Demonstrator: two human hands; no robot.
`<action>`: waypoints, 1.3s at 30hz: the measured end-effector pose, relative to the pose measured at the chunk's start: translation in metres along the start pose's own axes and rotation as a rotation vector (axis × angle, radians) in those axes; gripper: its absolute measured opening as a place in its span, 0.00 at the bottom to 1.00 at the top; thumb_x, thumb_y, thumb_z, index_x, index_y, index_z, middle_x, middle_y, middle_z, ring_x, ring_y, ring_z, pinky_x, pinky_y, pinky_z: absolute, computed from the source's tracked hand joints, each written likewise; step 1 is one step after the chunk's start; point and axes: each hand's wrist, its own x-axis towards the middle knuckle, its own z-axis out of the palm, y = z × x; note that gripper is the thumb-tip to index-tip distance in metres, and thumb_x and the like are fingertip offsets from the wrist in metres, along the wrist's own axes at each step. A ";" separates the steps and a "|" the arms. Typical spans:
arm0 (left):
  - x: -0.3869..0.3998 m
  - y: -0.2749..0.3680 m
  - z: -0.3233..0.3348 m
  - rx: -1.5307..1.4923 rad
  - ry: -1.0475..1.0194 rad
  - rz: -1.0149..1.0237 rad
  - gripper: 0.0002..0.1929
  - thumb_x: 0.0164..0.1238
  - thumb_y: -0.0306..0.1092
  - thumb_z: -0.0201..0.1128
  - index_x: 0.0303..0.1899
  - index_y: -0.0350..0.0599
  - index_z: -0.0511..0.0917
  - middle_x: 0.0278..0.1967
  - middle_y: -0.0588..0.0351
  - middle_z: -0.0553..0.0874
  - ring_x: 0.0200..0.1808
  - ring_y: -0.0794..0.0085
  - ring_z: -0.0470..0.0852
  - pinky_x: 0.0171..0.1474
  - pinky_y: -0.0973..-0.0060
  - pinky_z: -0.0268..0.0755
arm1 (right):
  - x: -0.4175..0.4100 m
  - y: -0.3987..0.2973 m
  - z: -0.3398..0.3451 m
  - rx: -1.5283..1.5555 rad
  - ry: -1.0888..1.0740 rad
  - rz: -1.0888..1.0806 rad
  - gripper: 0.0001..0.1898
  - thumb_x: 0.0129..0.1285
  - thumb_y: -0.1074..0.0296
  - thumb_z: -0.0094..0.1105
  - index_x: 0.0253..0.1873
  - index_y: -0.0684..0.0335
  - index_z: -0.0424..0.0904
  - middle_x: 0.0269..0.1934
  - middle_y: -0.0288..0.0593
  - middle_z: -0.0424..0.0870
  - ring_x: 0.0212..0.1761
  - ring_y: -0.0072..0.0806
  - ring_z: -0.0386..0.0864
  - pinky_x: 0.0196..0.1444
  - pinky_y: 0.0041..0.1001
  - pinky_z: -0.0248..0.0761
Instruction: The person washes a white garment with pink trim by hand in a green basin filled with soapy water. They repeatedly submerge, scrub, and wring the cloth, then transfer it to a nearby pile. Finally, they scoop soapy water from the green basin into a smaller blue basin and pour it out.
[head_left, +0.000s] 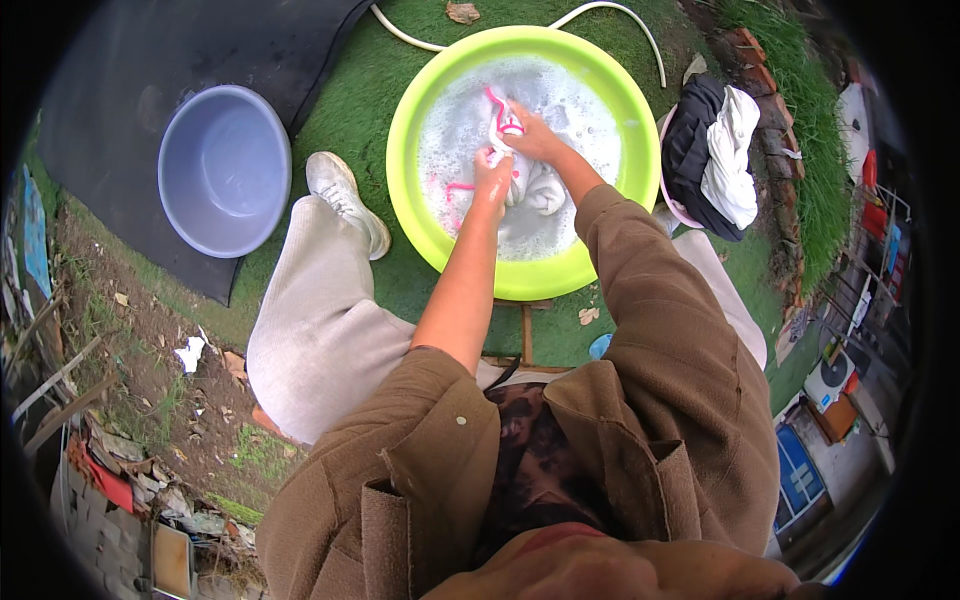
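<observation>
A white cloth garment with pink trim (516, 196) lies partly under sudsy water in a lime-green plastic basin (409, 217). My left hand (493, 178) grips a bunched fold of it near the basin's middle. Just above and to the right, my right hand (534, 136) holds another part of the same cloth, thumb and fingers around it. Both hands are wet and close together at the water's surface. Foam hides much of the garment's lower part, so its kind cannot be told.
A blue-grey plastic basin (225, 172) stands at left on a black mat (112, 127). To the right, black cloth (686, 142) and white cloth (731, 157) are heaped in a pink container. A pale hose (409, 37) runs behind the green basin. Bricks (776, 150) edge the grass.
</observation>
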 end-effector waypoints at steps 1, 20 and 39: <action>0.000 -0.002 -0.001 -0.242 0.062 0.001 0.24 0.72 0.43 0.62 0.60 0.38 0.68 0.57 0.47 0.77 0.59 0.62 0.77 0.59 0.62 0.72 | 0.002 -0.006 0.003 0.083 0.000 0.029 0.29 0.61 0.57 0.66 0.64 0.61 0.73 0.50 0.55 0.84 0.52 0.40 0.83 0.55 0.32 0.72; 0.001 0.004 0.012 -0.792 -0.369 -0.072 0.15 0.73 0.42 0.57 0.52 0.44 0.78 0.45 0.56 0.85 0.47 0.66 0.85 0.51 0.65 0.80 | -0.068 -0.109 -0.034 0.226 0.478 0.269 0.14 0.58 0.54 0.65 0.32 0.60 0.78 0.30 0.52 0.84 0.33 0.52 0.81 0.37 0.42 0.73; 0.016 -0.008 -0.018 -0.698 -0.152 -0.161 0.40 0.67 0.64 0.60 0.70 0.45 0.62 0.68 0.51 0.70 0.66 0.57 0.72 0.69 0.50 0.60 | -0.014 -0.037 0.007 -0.234 -0.129 0.360 0.27 0.61 0.40 0.57 0.52 0.57 0.83 0.45 0.55 0.86 0.52 0.52 0.82 0.54 0.45 0.74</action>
